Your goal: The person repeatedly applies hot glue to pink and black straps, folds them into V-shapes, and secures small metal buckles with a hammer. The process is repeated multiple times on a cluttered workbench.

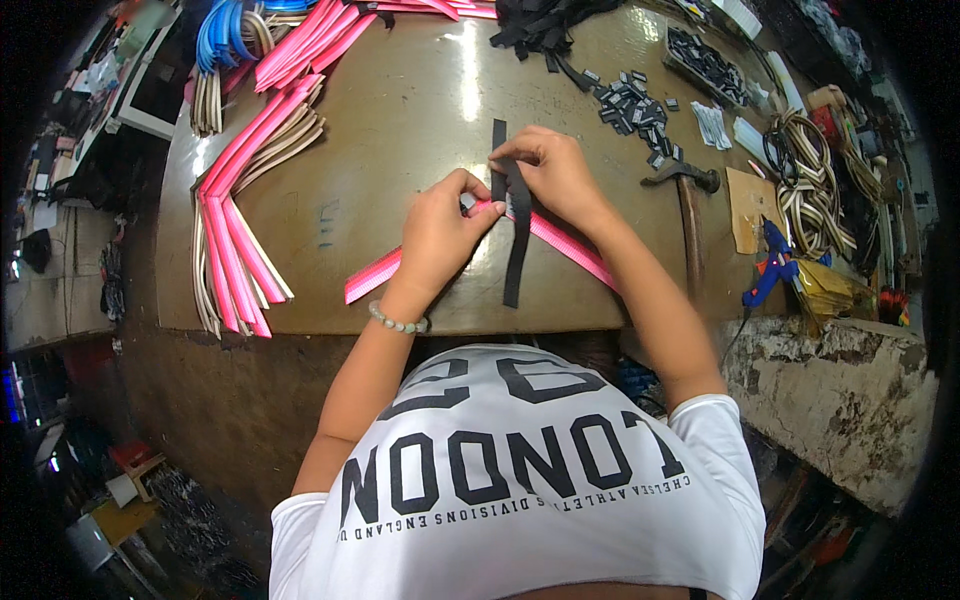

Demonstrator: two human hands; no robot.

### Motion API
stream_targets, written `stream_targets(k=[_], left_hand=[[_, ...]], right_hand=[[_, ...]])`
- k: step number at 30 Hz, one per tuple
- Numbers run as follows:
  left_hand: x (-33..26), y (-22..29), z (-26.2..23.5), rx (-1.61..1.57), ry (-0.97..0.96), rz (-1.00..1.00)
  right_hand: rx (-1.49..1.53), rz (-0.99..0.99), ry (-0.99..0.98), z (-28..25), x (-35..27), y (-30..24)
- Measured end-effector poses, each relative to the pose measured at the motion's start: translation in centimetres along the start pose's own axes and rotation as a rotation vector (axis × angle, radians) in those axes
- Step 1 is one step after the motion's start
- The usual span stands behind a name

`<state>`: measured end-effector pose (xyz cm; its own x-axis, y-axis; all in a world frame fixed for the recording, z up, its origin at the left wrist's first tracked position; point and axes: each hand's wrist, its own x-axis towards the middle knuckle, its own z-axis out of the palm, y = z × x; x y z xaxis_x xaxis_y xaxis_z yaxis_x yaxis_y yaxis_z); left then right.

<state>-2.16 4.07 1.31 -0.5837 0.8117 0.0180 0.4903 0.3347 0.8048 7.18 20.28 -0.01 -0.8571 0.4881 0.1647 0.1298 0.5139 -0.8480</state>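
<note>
Person at the workbench [400,110], both hands over the middle of its near edge.

Left hand [440,235]: fingers curled and pinching the pink strap [375,275] right where the black strap [517,250] crosses it. Bead bracelet [397,322] on that wrist.

Right hand [555,170]: fingertips closed on the black strap near its upper part, just beside the left fingertips. Hands nearly touching.

Pink strap lies flat, running slantwise along the near edge of the bench, one end left of the left wrist, the other passing under the right forearm. Black strap runs roughly upright across it, lower end resting close to the near edge, upper end sticking up past the right fingers.

Around them:
- Bundle of pink and cream straps [235,250] at the near left corner, fanned out, some hanging over the edge; well apart from the hands.
- More pink straps and blue cords [225,30] at the far left.
- Heap of black straps [540,25] at the far edge.
- Scatter of small dark metal clips [635,105] beyond the right hand.
- Hammer [690,200] just right of the right forearm, handle pointing to the near edge.
- Blue glue gun [770,265] at the right edge, coiled striped webbing [810,190] behind it.
</note>
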Motion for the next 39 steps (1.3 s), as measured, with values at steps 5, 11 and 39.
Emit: stream_targets(k=[5,11,39], left_hand=[[-0.8,-0.1,0.3,0.085,0.058,0.120],[-1.8,-0.1,0.7,0.300,0.055,0.309],[-0.8,-1.0,0.3,-0.096,0.100,-0.010]], right_hand=[[-0.109,0.105,-0.068,0.0,1.3,0.8],[-0.300,-0.078,0.384,-1.7,1.6,-0.8],[-0.392,0.317,0.064,0.4,-9.2,-7.4]])
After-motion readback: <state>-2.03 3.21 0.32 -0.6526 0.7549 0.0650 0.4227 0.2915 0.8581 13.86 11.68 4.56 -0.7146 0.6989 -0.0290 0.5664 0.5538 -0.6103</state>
